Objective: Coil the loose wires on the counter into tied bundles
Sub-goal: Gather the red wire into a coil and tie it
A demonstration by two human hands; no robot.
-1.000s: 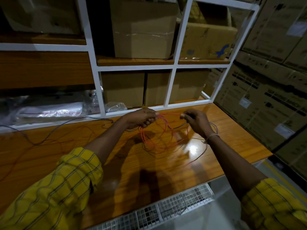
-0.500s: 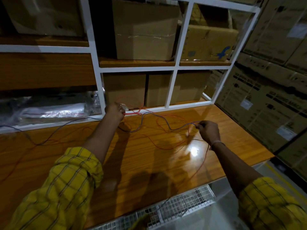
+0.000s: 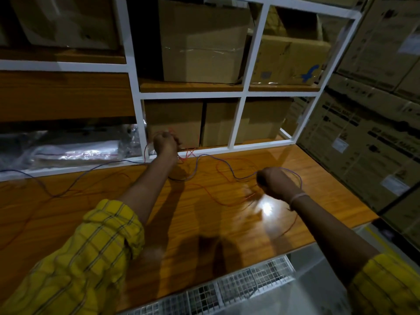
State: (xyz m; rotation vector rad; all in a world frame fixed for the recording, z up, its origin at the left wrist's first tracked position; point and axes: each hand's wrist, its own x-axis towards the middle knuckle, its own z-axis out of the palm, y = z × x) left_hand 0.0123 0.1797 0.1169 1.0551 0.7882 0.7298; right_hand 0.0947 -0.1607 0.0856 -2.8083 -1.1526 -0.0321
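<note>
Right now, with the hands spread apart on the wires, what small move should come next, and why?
Probably bring the right hand back toward the left hand to lay another loop: both grip the wires, which sag slack across the counter between them.

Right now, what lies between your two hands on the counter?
In the head view, a blue-grey wire snakes from the left hand to the right hand, with thin red wires looping beside it over the wooden counter.
</note>
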